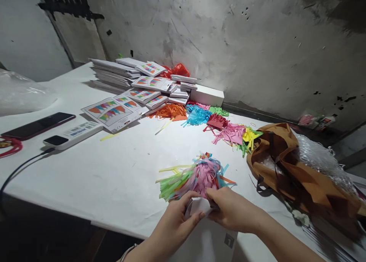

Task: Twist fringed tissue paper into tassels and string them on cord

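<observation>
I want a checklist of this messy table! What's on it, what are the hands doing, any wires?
Surface: white table, mostly bare in the middle.
Job's things: mixed-colour paper tassel bundle; white wrapper at its base.
Clutter: sorted tassel piles, printed card packs, white box, brown bag, phone.
Hands: left hand and right hand both pinch the wrapper.
Cables: black cable into a white power bank.
Surroundings: scuffed grey wall.

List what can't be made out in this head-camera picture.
- White paper under the tassel bundle: mostly covered by the left hand and right hand.
- Print on the cards: too small.
- Contents of the brown bag: hidden by its folds.
- Red cord: cut off by the left edge.
</observation>
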Demonstrator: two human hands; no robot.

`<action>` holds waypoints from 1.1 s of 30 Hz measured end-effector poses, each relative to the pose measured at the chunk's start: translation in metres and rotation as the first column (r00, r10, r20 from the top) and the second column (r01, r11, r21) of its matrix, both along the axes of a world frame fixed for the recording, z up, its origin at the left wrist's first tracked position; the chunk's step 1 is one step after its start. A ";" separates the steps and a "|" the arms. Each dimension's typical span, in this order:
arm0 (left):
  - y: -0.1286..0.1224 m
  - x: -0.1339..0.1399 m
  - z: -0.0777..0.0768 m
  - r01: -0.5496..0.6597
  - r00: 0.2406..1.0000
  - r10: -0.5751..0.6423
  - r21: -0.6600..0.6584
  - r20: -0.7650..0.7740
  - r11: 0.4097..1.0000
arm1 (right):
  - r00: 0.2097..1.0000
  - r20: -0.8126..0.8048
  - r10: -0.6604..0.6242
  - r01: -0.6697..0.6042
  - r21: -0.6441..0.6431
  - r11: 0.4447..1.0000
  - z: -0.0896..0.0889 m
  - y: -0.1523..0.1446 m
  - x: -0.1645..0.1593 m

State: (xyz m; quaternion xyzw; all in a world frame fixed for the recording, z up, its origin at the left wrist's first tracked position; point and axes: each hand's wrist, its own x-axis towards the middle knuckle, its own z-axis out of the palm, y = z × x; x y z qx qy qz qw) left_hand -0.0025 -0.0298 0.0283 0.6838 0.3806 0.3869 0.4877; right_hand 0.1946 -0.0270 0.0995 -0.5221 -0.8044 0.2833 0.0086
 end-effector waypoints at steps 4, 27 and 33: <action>0.000 -0.004 0.000 0.027 0.996 -0.027 -0.005 -0.080 1.000 | 0.992 -0.120 -0.038 0.021 -0.134 0.991 -0.004 0.005 0.009; -0.001 -0.024 0.019 0.110 0.979 -0.058 -0.268 0.193 0.957 | 0.989 -0.058 -0.133 0.121 -0.178 0.977 0.008 -0.035 0.023; -0.001 -0.027 0.013 0.226 0.934 -0.045 -0.487 0.355 0.844 | 0.963 -0.240 -0.124 0.064 -0.240 0.969 -0.006 -0.048 0.037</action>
